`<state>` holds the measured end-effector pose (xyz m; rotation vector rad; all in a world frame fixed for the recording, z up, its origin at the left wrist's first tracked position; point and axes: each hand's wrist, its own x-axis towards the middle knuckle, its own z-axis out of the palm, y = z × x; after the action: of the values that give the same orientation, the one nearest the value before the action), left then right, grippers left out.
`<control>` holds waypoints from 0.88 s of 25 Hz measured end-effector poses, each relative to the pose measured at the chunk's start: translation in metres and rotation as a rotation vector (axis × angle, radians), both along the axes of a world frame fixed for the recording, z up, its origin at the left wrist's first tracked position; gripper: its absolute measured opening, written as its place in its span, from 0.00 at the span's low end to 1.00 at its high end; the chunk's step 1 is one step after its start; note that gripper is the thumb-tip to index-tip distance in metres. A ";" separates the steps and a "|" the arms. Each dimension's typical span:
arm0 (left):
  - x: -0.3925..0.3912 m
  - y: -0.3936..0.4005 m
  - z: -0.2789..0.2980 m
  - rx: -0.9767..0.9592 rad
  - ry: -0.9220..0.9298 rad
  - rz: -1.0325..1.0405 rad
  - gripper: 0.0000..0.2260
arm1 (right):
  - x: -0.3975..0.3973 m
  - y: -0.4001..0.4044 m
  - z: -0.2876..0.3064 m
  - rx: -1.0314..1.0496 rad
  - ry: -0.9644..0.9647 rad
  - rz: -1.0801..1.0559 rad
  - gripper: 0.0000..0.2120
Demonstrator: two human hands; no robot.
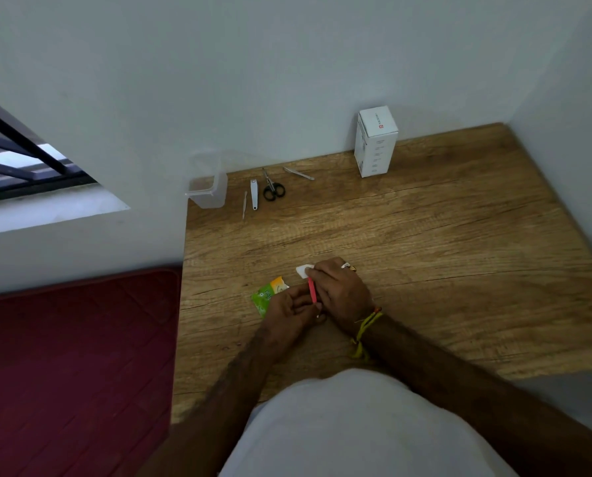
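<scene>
The right hand (342, 292) had its fingers curled round a thin pink stick (311, 290), one fingertip also pinning a small white piece (301, 270) just beyond the green sachet (268, 295). The left hand (289, 309), over the sachet's near corner, curled toward the stick's lower end (gripping it or not, I couldn't tell). Best, I thought, to work the stick in short, light movements. Scissors (273, 191) lay well beyond the sachet on the table (425, 235).
</scene>
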<state>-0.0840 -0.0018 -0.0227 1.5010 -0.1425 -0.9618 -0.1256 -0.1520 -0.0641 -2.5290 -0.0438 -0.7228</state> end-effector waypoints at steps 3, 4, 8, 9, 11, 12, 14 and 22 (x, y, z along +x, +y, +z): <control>-0.001 -0.001 0.000 0.008 -0.006 0.014 0.16 | -0.004 0.001 -0.001 -0.034 0.016 -0.015 0.16; -0.002 -0.001 0.000 0.010 -0.009 0.019 0.16 | -0.004 0.001 -0.002 -0.049 0.026 -0.014 0.16; -0.002 -0.001 -0.002 0.004 -0.005 0.045 0.17 | -0.005 0.000 -0.003 0.005 0.077 -0.015 0.15; -0.002 -0.001 -0.003 0.003 -0.007 0.051 0.17 | -0.005 0.000 -0.003 0.003 0.084 0.000 0.16; -0.004 -0.001 -0.007 -0.017 -0.007 0.058 0.16 | -0.007 -0.002 -0.005 0.003 0.093 0.036 0.16; -0.004 -0.001 -0.008 -0.026 -0.007 0.062 0.16 | -0.007 -0.002 -0.004 0.027 0.105 0.034 0.16; -0.004 0.000 -0.009 -0.039 0.001 0.071 0.17 | -0.007 -0.002 -0.003 0.068 0.109 0.020 0.15; -0.001 0.004 -0.009 -0.098 0.046 0.035 0.21 | -0.011 -0.006 -0.011 0.036 0.100 0.057 0.13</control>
<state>-0.0851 0.0022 -0.0321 1.3862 -0.1279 -0.9473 -0.1362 -0.1583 -0.0752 -2.5152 -0.0682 -0.5695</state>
